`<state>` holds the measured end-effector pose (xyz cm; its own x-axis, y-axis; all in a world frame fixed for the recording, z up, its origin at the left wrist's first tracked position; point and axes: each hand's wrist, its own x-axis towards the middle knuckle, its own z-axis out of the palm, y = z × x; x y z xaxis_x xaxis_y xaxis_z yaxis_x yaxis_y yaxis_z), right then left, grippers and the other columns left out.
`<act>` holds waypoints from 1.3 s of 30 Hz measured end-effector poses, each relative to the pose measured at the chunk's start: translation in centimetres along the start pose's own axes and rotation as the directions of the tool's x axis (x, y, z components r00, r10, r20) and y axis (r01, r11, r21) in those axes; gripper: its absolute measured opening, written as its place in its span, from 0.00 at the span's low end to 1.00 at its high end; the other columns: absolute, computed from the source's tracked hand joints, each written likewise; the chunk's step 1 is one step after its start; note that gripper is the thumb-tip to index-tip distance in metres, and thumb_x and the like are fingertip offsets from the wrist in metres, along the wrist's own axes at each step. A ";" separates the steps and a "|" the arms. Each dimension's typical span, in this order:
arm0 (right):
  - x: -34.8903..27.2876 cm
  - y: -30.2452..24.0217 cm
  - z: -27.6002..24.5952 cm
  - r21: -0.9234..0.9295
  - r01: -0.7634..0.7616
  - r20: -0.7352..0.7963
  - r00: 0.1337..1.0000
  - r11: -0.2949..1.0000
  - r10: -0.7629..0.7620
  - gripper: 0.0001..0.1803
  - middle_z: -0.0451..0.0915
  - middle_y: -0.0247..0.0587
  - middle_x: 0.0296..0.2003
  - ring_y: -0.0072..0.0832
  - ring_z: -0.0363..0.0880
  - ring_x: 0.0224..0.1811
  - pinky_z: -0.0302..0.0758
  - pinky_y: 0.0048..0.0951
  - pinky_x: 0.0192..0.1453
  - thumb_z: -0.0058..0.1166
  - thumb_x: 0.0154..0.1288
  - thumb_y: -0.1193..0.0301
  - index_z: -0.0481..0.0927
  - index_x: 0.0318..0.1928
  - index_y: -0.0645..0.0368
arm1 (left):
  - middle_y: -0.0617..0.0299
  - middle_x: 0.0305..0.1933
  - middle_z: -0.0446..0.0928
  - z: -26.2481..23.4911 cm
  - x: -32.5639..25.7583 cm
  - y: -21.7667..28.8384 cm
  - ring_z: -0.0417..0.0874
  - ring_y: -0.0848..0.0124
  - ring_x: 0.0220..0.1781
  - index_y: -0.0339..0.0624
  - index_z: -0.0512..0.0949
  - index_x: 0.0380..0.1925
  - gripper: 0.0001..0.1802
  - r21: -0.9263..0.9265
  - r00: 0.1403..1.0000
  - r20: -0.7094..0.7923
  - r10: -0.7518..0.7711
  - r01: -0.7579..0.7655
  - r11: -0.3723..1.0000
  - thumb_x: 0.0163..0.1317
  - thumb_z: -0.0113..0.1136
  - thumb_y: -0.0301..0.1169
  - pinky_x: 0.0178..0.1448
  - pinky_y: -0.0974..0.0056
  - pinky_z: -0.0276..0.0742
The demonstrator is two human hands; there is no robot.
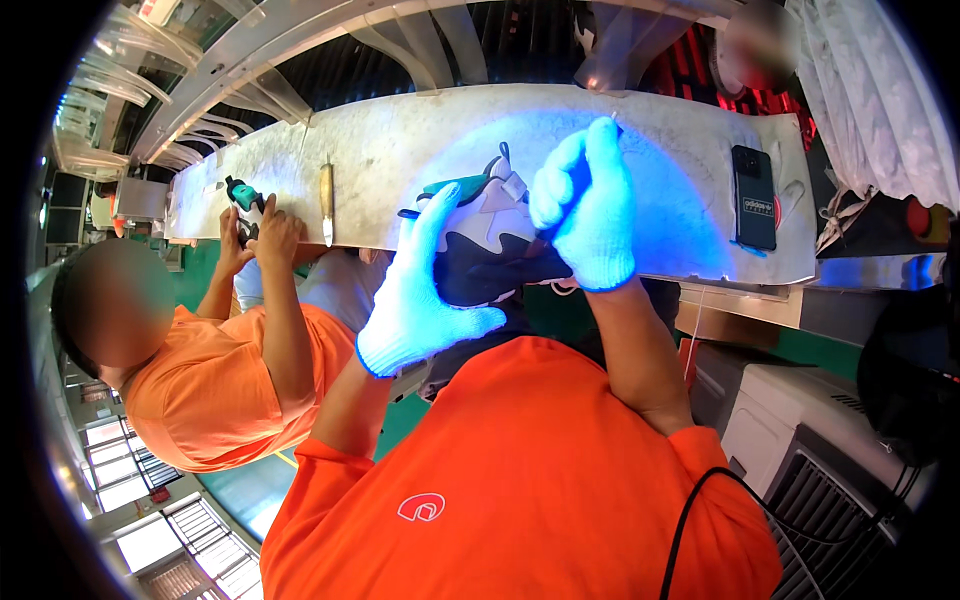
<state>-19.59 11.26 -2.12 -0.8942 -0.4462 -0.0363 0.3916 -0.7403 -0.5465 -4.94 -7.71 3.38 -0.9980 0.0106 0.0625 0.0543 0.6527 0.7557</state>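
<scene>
Orange shirt [520, 470] of mine is nearest to the camera, and beyond it, in the head view, a strong blue light [685, 220] falls on the long pale table [390, 130]. The shoe [485, 222] is at the near table edge, partly above my lap; it is white and black, with teal lining and a pull loop [503, 152] standing up. My left hand [420, 295], in a white knitted glove [390, 335], is spread wide at the shoe's left side: fingers along the collar, thumb out below the black part. It touches the shoe, but how firmly it holds, I cannot tell. My right hand [590, 210] is at the other side, fingers curled inward, tips raised and close together; whether they pinch something small, I cannot tell.

I judge the shoe rather light, soft around the collar, stiffer toward the sole, and not fragile. Smooth panels may slip under knitted fabric, so the heel or sole edges seem better to grasp than the soft opening.

To the right lies a dark phone [754, 195]; to the left, a wooden-handled tool [327, 195], and beyond it a co-worker [220, 370] holds another shoe [246, 200]
</scene>
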 end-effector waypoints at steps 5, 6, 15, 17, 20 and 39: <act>-1.6 1.0 0.6 0.124 0.107 -0.035 0.994 0.986 -0.104 0.32 0.75 0.34 0.22 0.29 0.74 0.20 0.73 0.36 0.25 0.44 0.92 0.39 0.78 0.34 0.49 | 0.46 0.87 0.65 0.5 0.0 1.5 0.68 0.48 0.89 0.45 0.60 0.89 0.73 0.078 0.999 -0.012 0.053 -0.052 0.996 0.41 0.94 0.36 0.87 0.47 0.69; -2.0 1.4 1.5 0.166 0.110 -0.031 0.994 0.980 -0.107 0.33 0.75 0.33 0.22 0.30 0.74 0.20 0.73 0.36 0.25 0.44 0.91 0.38 0.79 0.34 0.49 | 0.46 0.87 0.65 0.6 0.1 1.9 0.68 0.48 0.89 0.45 0.60 0.89 0.73 0.094 0.999 -0.010 0.033 -0.032 0.995 0.41 0.94 0.37 0.86 0.47 0.69; -1.8 2.3 -0.6 0.590 -0.148 0.329 0.942 0.793 -0.069 0.34 0.75 0.35 0.25 0.31 0.72 0.22 0.70 0.37 0.27 0.46 0.89 0.35 0.86 0.42 0.52 | 0.49 0.85 0.70 0.6 0.2 1.7 0.72 0.50 0.86 0.46 0.68 0.85 0.69 0.092 0.999 0.003 0.046 -0.046 0.995 0.40 0.96 0.43 0.85 0.47 0.70; -2.1 1.7 -0.1 0.396 0.002 0.155 0.985 0.918 -0.069 0.33 0.75 0.35 0.24 0.31 0.73 0.22 0.71 0.36 0.27 0.46 0.89 0.36 0.84 0.41 0.51 | 0.49 0.83 0.72 0.7 -0.2 1.4 0.74 0.52 0.84 0.45 0.71 0.83 0.67 0.090 1.000 -0.013 0.015 -0.014 0.996 0.40 0.96 0.43 0.85 0.48 0.71; -1.6 1.0 -1.1 0.298 0.051 0.075 0.994 0.953 -0.076 0.31 0.75 0.35 0.21 0.31 0.76 0.21 0.74 0.36 0.27 0.45 0.91 0.39 0.82 0.38 0.50 | 0.51 0.79 0.74 1.2 -0.6 0.5 0.76 0.54 0.81 0.44 0.74 0.81 0.65 0.040 0.999 -0.044 -0.009 0.011 0.999 0.39 0.97 0.42 0.84 0.50 0.72; -0.8 2.6 -1.9 0.182 -0.032 0.224 0.975 0.983 -0.010 0.31 0.77 0.37 0.25 0.33 0.75 0.23 0.72 0.40 0.28 0.44 0.91 0.40 0.81 0.42 0.52 | 0.52 0.78 0.74 2.0 -2.1 -2.9 0.76 0.57 0.80 0.38 0.74 0.80 0.60 -0.429 0.970 -0.075 -0.229 0.176 0.886 0.42 0.93 0.33 0.86 0.54 0.71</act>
<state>-18.23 10.65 -5.07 -0.8267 -0.5402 0.1576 0.4529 -0.8050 -0.3833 -3.11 -8.09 -0.28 -0.9785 -0.1960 -0.0639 -0.1137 0.2549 0.9602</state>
